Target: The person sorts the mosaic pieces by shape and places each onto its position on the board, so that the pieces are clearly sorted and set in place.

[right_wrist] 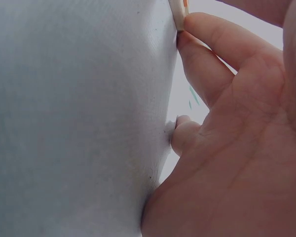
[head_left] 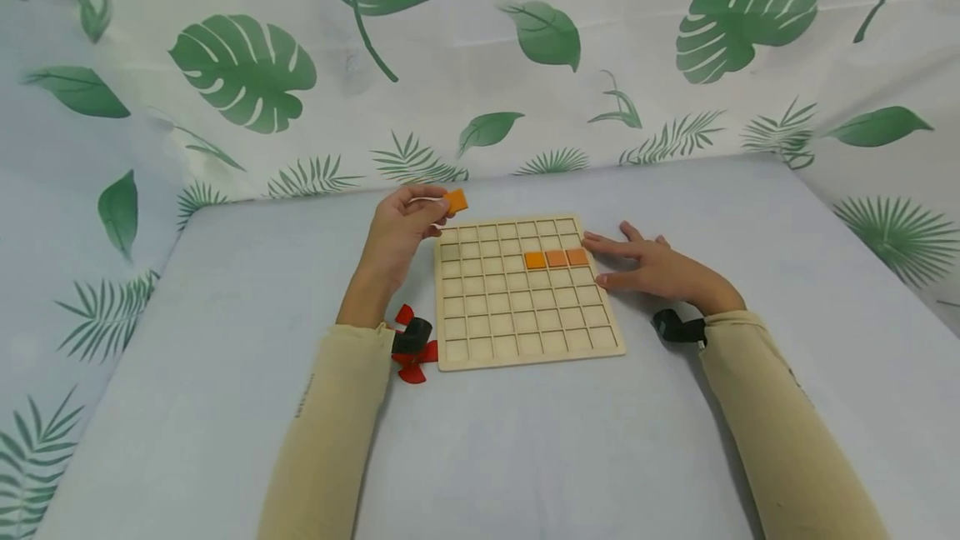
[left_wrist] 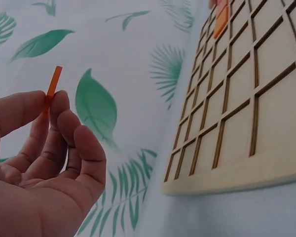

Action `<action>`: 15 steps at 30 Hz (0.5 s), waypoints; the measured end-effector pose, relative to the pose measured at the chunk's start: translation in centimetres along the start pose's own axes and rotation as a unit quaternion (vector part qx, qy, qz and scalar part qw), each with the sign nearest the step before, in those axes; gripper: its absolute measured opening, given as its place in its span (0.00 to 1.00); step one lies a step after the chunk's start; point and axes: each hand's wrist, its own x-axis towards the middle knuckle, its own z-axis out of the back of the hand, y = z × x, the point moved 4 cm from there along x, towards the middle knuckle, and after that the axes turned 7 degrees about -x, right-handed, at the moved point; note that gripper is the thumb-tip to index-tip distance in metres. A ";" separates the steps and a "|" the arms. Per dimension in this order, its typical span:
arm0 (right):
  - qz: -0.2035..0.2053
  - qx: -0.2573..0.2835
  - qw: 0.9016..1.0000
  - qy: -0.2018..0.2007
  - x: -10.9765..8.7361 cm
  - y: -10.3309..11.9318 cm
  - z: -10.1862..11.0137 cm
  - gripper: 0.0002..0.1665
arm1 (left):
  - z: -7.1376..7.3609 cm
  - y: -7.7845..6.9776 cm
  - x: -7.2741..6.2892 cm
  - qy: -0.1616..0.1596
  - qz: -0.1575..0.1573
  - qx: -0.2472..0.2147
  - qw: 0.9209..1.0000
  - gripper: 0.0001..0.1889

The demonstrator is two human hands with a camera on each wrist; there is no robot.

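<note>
Between thumb and fingers, my left hand point(head_left: 397, 227) pinches a thin square orange tile point(head_left: 456, 202), raised at the far left corner of a wooden grid board point(head_left: 531, 359). The left wrist view shows this tile point(left_wrist: 54, 84) edge-on above the fingertips. Three orange tiles point(head_left: 556, 259) sit side by side in one row of the board, reaching its right edge. My right hand point(head_left: 660, 269) rests on the table with fingers spread, its fingertips at the board's right edge. In the right wrist view, fingers point(right_wrist: 207, 64) touch the board's side.
Several red pieces point(head_left: 412, 373) lie by the board's left edge, partly hidden behind the black wrist camera point(head_left: 413, 336). A white cloth covers the table point(head_left: 525, 448). Behind it hangs a leaf-patterned curtain point(head_left: 450, 90).
</note>
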 end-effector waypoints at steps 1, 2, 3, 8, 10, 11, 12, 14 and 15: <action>0.000 0.000 1.000 0.000 0.0 0.0 0.0 0.47 | -0.2 0.1 0.0 0.002 0.001 0.002 1.000 0.09; -0.001 0.000 1.000 0.001 0.0 0.0 0.0 0.47 | -0.4 0.3 0.1 0.004 0.001 0.004 1.000 0.09; -0.002 0.000 1.000 0.001 0.0 0.0 0.0 0.47 | -0.6 0.4 0.1 0.006 0.002 0.003 1.000 0.09; -0.004 -0.001 1.000 0.002 0.0 -0.1 0.0 0.47 | -1.4 1.1 0.2 0.006 0.008 0.003 1.000 0.08; -0.002 -0.002 1.000 0.001 0.0 -0.1 0.1 0.47 | -1.6 1.4 0.3 0.008 0.014 0.006 1.000 0.08; -0.001 -0.002 1.000 0.000 0.0 -0.1 0.1 0.47 | -1.7 1.5 0.3 0.010 0.017 0.011 1.000 0.08; 0.001 0.000 1.000 0.000 0.0 -0.1 0.1 0.47 | -1.8 1.6 0.3 0.010 0.019 0.017 1.000 0.08; 0.004 0.001 1.000 0.001 0.0 0.0 0.1 0.47 | -1.9 1.9 0.3 0.011 0.024 0.027 0.999 0.07; 0.006 0.002 1.000 0.001 0.0 0.0 0.1 0.47 | -1.9 2.1 0.4 0.012 0.027 0.032 0.999 0.07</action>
